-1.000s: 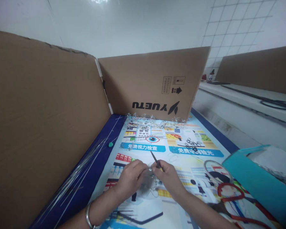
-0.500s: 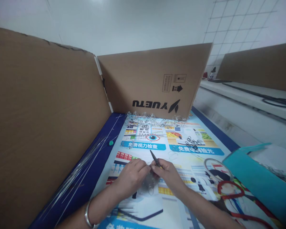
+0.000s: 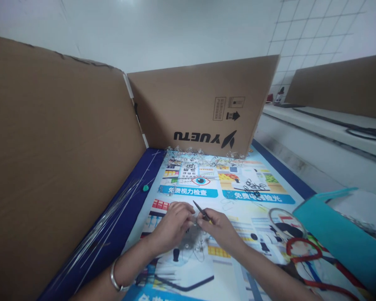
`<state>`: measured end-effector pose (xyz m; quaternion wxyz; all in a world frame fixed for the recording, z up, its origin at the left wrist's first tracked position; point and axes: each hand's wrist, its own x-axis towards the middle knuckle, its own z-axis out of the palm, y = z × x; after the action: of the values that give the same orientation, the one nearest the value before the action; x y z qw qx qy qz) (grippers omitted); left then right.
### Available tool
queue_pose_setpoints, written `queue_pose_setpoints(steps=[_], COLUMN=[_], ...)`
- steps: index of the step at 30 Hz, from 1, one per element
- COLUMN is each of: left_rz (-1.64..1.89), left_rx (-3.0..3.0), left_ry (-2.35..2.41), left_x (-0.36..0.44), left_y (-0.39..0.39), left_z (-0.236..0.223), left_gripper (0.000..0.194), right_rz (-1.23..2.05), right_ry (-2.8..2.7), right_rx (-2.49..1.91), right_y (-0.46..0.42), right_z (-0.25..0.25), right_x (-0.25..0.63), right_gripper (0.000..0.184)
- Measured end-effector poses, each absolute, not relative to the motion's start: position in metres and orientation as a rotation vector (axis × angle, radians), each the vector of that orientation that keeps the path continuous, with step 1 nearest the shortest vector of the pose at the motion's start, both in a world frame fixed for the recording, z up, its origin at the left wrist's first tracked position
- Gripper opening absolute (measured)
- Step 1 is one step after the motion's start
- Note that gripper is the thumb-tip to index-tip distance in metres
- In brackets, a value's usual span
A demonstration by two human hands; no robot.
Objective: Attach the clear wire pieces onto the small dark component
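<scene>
My left hand is closed, its thumb and fingers pinched on a thin wire piece with small clear bits that hangs below the fingertips. What exactly this piece is, I cannot make out. Facing it, my right hand wraps round a slim dark pointed tool with a touch of yellow at its grip. The tool's tip points up and to the left, away from the wire. The fingertips of both hands are close together over the printed sheet.
Tall cardboard panels stand at the back and left. Clear wire pieces line the back panel's foot. Long thin wires lie at left by a green lump. Dark loops and a teal box are at right.
My left hand has shifted slightly up and left, and its fingers have changed their pinch. The dark tool in my right hand has tilted a little further left.
</scene>
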<state>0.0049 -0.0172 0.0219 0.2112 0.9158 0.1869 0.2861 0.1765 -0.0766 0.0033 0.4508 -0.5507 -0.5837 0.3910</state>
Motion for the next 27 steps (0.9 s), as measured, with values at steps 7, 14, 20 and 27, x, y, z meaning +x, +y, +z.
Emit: queue_pose_setpoints(steps=[7, 14, 20, 27], left_rz=[0.768, 0.859, 0.882, 0.948], left_rx=[2.25, 2.352, 2.458, 2.354], left_ry=[0.711, 0.795, 0.847, 0.863], left_x=[0.006, 0.003, 0.002, 0.003], left_y=[-0.02, -0.015, -0.012, -0.012], left_z=[0.016, 0.011, 0.005, 0.008], left_gripper=[0.014, 0.014, 0.015, 0.015], right_rz=[0.6, 0.175, -0.36, -0.629], right_ry=[-1.73, -1.912, -2.101, -2.219], right_rx=[-1.481, -1.533, -1.544, -1.62], right_y=[-0.076, -0.076, -0.078, -0.078], right_z=[0.004, 0.005, 0.011, 0.016], right_x=[0.179, 0.188, 0.192, 0.195], right_gripper=[0.015, 0.019, 0.013, 0.007])
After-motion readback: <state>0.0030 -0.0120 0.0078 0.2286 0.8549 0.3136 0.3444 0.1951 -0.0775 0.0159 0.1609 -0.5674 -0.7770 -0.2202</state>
